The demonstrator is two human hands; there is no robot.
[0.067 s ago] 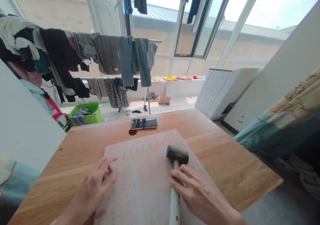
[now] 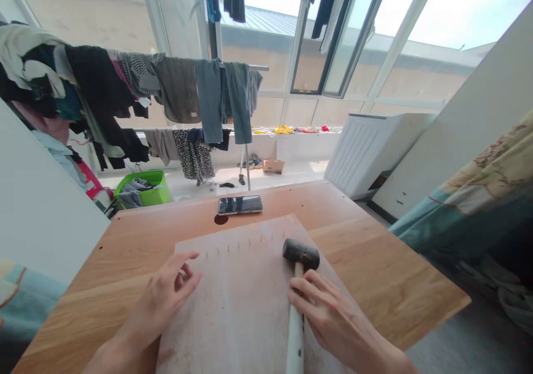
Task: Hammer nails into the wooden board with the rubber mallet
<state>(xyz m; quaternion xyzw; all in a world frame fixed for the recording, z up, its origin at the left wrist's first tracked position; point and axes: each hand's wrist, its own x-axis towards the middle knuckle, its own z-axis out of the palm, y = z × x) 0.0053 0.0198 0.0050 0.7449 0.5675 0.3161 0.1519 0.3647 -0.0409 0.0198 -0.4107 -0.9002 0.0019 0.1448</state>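
Observation:
A rubber mallet (image 2: pixel 296 318) with a black head and a pale handle lies over the right part of a whitish wooden board (image 2: pixel 237 318). My right hand (image 2: pixel 328 310) is closed round its handle just below the head. Along the board's far edge several thin nails (image 2: pixel 239 245) stand upright in a row. My left hand (image 2: pixel 169 291) is at the board's left edge, thumb and forefinger apart and the other fingers curled, with nothing in it. Its fingertips are close to the leftmost nail but apart from it.
The board rests on a wood-grain table (image 2: pixel 366 257). Beyond it lies a phone (image 2: pixel 240 205) beside a dark round hole (image 2: pixel 221 219). Farther back are a green basket (image 2: pixel 154 196), clothes on a drying rack (image 2: pixel 179 91) and a white cabinet (image 2: pixel 366 152). A curtain (image 2: pixel 470 202) hangs at the right.
My right hand and the mallet have shifted slightly to the right. My left hand has risen a little and moved right, its thumb and forefinger a bit farther apart. The nails have not moved.

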